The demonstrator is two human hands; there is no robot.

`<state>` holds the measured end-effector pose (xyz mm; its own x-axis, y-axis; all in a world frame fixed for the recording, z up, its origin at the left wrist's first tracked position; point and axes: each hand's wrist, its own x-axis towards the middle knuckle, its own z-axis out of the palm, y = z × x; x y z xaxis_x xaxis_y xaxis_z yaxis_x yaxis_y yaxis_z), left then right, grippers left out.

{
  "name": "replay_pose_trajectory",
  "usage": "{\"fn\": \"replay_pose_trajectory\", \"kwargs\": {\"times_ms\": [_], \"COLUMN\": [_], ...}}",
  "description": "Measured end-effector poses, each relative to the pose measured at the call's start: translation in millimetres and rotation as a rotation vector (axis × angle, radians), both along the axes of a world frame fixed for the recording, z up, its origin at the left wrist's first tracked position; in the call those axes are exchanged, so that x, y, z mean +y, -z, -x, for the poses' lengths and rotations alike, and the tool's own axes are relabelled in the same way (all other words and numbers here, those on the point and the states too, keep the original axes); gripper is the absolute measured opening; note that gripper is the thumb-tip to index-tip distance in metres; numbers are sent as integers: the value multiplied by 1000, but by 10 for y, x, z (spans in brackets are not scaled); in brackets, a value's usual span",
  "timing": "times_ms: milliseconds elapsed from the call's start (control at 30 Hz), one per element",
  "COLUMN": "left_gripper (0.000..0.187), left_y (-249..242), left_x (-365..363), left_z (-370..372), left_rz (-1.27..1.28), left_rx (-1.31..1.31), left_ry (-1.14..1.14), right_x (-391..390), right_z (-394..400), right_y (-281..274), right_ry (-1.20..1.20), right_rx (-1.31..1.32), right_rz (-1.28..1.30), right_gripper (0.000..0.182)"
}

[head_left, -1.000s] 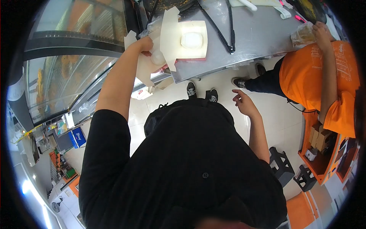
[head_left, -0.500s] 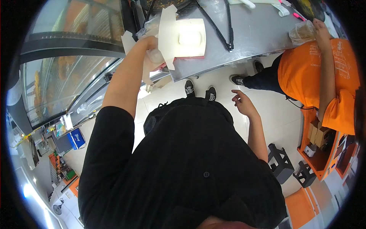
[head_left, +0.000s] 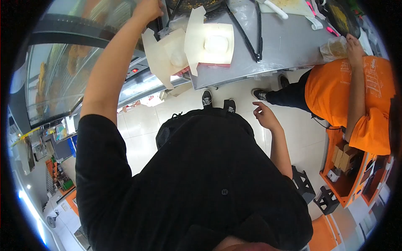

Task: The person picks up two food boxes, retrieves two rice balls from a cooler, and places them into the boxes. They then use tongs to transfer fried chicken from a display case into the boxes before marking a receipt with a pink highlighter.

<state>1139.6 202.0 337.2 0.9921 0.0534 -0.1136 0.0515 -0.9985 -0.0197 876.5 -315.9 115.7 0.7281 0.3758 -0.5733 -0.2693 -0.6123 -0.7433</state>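
My left hand (head_left: 149, 9) is stretched out at the top edge of the view, by the dark frame of the glass display case. Its fingers curl beside a dark bar, and what they grip, if anything, is hidden. Below it stand two open cream paper boxes: a left box (head_left: 161, 50), and a right box (head_left: 199, 35) at the corner of the metal table. Each has a round whitish thing inside. My right hand (head_left: 266, 116) hangs in the air over the floor, holding nothing, its fingers loosely bent and apart.
Black tongs (head_left: 255, 50) lie on the metal table (head_left: 284, 46), with a white-handled tool (head_left: 276, 9) behind them. A co-worker in an orange shirt (head_left: 335, 79) stands at right, one hand by a plastic bag (head_left: 333, 49). Breaded food shows inside the glass case (head_left: 63, 79).
My left hand has left the left box and moved up to the display case frame. That box now stands without my hand on it. My right hand has barely moved.
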Motion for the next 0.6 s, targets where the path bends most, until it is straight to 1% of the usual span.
{"fn": "replay_pose_trajectory", "kwargs": {"times_ms": [33,67,133,167,233,367,433,467,533,567,600], "left_gripper": [27,27,24,24,19,23,32,32,37,37,38], "left_y": [14,43,70,100,77,-8,72,107,78,47,-150], "left_x": [78,142,182,195,98,-149,-210,-231,-391,-518,-772], "left_z": [-48,-98,-131,-132,-75,54,49,53,159,264,471], "left_rz": [62,65,-23,-20,-174,-197,-2,1,184,191,466], "left_rx": [-206,-210,-311,-313,-292,-218,-273,-275,-470,-467,-404], "left_ry": [-15,-21,-3,-5,-51,-89,-99,-100,263,263,141], "right_x": [18,36,56,59,73,61,87,120,292,395,552], "right_z": [-23,-50,-74,-76,-86,-57,-36,-68,-230,-371,-588], "right_y": [-19,-35,-64,-81,-143,-153,-183,-185,-260,-330,-513], "right_ry": [-21,-26,-23,-25,-34,-69,-42,-42,10,9,7], "right_rx": [-14,-18,-25,-27,-25,-53,-55,-57,-387,-481,-580], "right_rz": [13,16,15,19,33,76,57,60,-90,-60,-28], "right_gripper": [44,44,46,46,47,48,40,40,29,27,26]}}
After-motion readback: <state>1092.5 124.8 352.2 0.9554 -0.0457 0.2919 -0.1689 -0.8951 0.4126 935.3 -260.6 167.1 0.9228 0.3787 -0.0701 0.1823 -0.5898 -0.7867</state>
